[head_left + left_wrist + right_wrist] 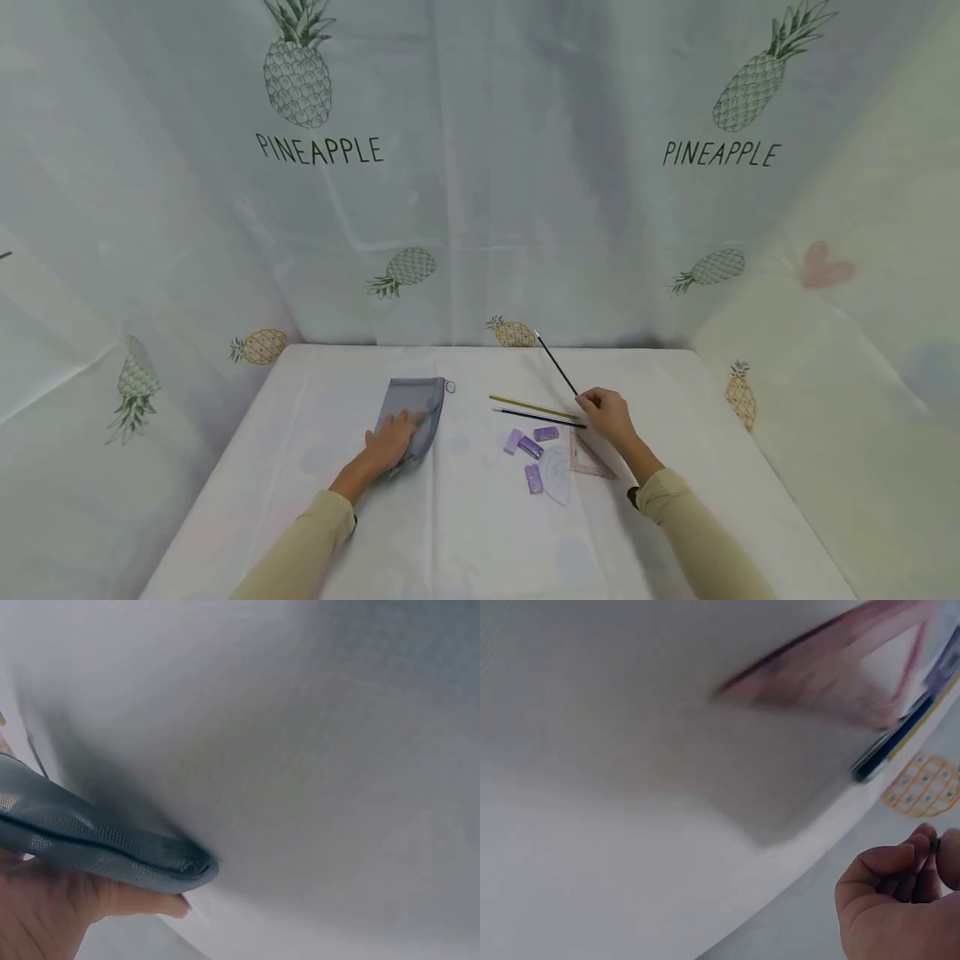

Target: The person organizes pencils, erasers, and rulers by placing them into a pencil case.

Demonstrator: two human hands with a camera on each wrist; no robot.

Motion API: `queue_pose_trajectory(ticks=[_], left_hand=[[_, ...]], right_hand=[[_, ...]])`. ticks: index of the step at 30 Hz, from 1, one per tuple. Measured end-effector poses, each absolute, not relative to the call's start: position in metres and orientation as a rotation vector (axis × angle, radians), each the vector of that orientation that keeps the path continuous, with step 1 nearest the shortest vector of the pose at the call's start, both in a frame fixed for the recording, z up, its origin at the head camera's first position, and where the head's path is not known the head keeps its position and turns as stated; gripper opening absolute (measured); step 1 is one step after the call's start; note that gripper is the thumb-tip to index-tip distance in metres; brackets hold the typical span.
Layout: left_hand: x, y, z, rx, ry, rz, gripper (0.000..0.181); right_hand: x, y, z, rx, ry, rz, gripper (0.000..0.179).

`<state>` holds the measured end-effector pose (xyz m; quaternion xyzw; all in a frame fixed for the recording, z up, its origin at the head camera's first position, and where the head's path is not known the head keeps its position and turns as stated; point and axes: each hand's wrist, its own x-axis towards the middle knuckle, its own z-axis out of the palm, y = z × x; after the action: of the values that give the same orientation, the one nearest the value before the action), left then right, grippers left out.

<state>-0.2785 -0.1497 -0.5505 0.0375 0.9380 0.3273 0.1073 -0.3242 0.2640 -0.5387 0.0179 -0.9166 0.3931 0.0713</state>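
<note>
A grey mesh zip pouch [411, 398] lies on the left of the table, a ring at its far right corner. My left hand [390, 442] rests on it with the index finger stretched out; the left wrist view shows the thumb extended beside the pouch's dark zip [112, 851]. Thumb and fingertips of my right hand [609, 414] pinch the near end of a thin black pencil [557, 363], raised and slanting away to the left. Beneath that hand lie a yellow pencil [528, 406], another black pencil [536, 417] and a pinkish set square [588, 460].
Several small purple erasers [531, 447] lie mid-table, beside a clear protractor [556, 475]. A white cloth covers the table [480, 533]. Pineapple-printed curtains [502, 192] hang behind it and at both sides.
</note>
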Motion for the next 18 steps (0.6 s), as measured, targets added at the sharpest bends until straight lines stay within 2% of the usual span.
queue_pose_trajectory(ticks=[8, 18], left_hand=[[-0.270, -0.152, -0.551, 0.089, 2.867, 1.005, 0.051], [-0.259, -0.161, -0.554, 0.047, 2.845, 1.421, 0.051]], right_hand=[[-0.306, 0.214, -0.532, -0.093, -2.611, 1.403, 0.026], [-0.283, 0.151, -0.522, -0.177, -2.530, 1.838, 0.030]])
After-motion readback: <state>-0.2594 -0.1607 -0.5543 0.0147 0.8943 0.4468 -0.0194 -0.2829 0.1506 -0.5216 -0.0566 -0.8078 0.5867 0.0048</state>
